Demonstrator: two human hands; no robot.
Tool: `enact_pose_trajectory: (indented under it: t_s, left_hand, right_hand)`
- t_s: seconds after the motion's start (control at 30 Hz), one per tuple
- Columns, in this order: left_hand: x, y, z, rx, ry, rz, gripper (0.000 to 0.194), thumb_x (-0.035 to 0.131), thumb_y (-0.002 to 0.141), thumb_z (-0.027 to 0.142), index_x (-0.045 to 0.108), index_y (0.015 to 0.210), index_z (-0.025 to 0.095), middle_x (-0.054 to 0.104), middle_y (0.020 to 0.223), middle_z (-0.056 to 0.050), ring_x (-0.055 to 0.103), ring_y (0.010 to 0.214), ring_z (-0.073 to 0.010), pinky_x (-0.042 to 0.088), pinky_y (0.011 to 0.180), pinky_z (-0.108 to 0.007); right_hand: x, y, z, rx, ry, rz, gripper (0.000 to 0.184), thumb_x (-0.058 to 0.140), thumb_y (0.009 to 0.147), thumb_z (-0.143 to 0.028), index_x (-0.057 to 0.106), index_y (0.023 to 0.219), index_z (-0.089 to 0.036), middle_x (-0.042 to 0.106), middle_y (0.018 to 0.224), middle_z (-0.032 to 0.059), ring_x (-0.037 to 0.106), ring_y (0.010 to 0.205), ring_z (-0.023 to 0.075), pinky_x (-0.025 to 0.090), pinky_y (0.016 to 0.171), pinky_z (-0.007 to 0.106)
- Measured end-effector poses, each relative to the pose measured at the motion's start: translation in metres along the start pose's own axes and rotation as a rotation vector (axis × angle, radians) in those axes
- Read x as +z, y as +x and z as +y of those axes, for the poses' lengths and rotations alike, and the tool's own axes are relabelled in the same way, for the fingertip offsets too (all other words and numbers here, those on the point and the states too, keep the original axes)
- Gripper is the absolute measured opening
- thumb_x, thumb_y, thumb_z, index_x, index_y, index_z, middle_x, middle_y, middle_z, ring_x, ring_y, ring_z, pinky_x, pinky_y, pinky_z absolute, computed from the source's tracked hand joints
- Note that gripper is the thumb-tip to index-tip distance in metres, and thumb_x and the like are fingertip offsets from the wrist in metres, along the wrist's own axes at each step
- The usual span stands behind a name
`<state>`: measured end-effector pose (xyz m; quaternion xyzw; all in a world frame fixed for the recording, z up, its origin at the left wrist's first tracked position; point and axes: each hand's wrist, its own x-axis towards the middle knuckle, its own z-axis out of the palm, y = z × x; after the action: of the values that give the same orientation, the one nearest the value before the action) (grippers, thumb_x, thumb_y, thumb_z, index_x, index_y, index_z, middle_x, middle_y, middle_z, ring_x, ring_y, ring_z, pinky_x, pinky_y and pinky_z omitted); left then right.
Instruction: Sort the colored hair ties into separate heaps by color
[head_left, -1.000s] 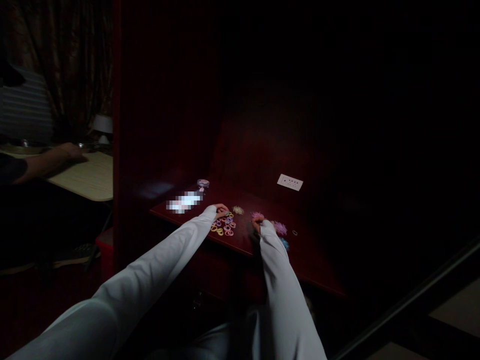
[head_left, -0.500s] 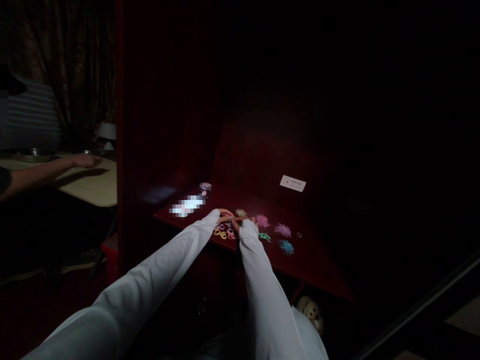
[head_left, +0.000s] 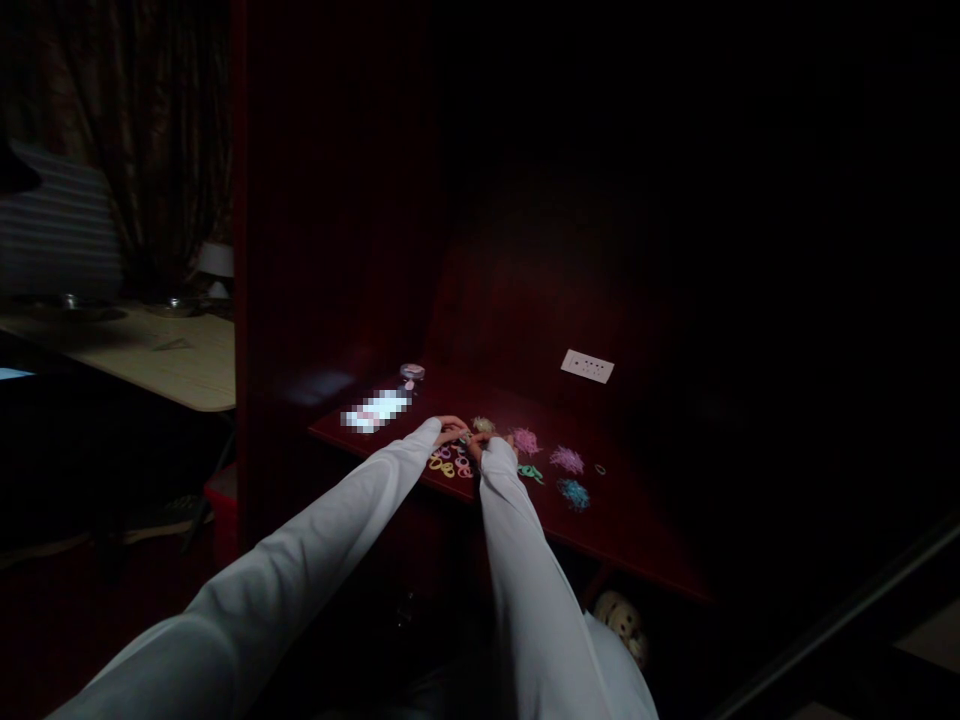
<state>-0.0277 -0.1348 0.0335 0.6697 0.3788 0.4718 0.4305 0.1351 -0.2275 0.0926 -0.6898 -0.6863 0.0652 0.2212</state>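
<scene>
A: Starting at the left, what do we have?

B: A pale table (head_left: 172, 365) in the next bay, then the dark red desk (head_left: 637, 540). On it a small jar (head_left: 411, 373) stands at the back, well left of a white socket plate (head_left: 587, 366).

A: And our hands?

B: Our left hand (head_left: 450, 432) and right hand (head_left: 477, 447) meet over the loose rings (head_left: 448, 463), fingertips almost touching. We judge that we are picking one band out of that heap. It is too dim and too small to tell whether either hand is closed on a band.

A: Where do the sorted ones lie?

B: To the right of our hands: a beige tuft (head_left: 482, 425) just beside them, then a pink pile (head_left: 526, 441), a green bit (head_left: 531, 472), a purple pile (head_left: 566, 460) and a blue pile (head_left: 574, 493) below it. A single ring (head_left: 599, 468) sits apart at the far right.

A: What would the next move call for?

B: As we judge it, a fine pinch on one band without dragging its neighbours, and a match by colour, which this light makes hard.
</scene>
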Motion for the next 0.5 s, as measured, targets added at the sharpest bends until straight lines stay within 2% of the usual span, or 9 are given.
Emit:
enact_pose_trajectory:
  t_s: [0.1, 0.2, 0.37, 0.5]
  left_hand:
    - [0.001, 0.002, -0.001, -0.014, 0.005, 0.037, 0.032, 0.085, 0.072, 0.043, 0.072, 0.081, 0.015, 0.073, 0.074, -0.003, 0.067, 0.072, -0.0186, 0.052, 0.072, -0.030]
    - [-0.001, 0.002, -0.002, 0.001, 0.003, 0.074, 0.036, 0.086, 0.071, 0.048, 0.071, 0.080, 0.016, 0.073, 0.075, -0.004, 0.068, 0.074, -0.0197, 0.052, 0.072, -0.031]
    - [-0.001, 0.001, -0.006, 0.032, -0.018, 0.121, 0.035, 0.085, 0.074, 0.048, 0.071, 0.082, 0.017, 0.073, 0.073, -0.004, 0.068, 0.074, -0.0201, 0.054, 0.072, -0.032]
    - [0.000, 0.002, -0.006, 0.015, -0.010, 0.103, 0.036, 0.086, 0.076, 0.048, 0.071, 0.082, 0.017, 0.075, 0.073, -0.006, 0.070, 0.072, -0.0203, 0.054, 0.070, -0.032]
  right_hand:
    - [-0.001, 0.003, 0.002, -0.016, 0.033, 0.013, 0.022, 0.065, 0.099, -0.037, 0.085, 0.108, -0.030, 0.079, 0.120, 0.0060, 0.057, 0.127, 0.0282, 0.040, 0.104, 0.034]
    - [-0.010, 0.007, 0.011, 0.016, 0.046, 0.050, 0.018, 0.068, 0.095, -0.033, 0.085, 0.102, -0.030, 0.080, 0.117, 0.0026, 0.058, 0.126, 0.0282, 0.039, 0.105, 0.036]
    - [-0.042, 0.011, 0.052, 0.210, 0.074, 0.166, 0.024, 0.063, 0.096, -0.034, 0.085, 0.105, -0.028, 0.081, 0.105, 0.0032, 0.062, 0.117, 0.0252, 0.043, 0.098, 0.032]
    - [-0.061, 0.008, 0.083, 0.300, -0.006, 0.174, 0.025, 0.065, 0.094, -0.038, 0.085, 0.106, -0.029, 0.080, 0.103, 0.0046, 0.061, 0.119, 0.0265, 0.043, 0.099, 0.035]
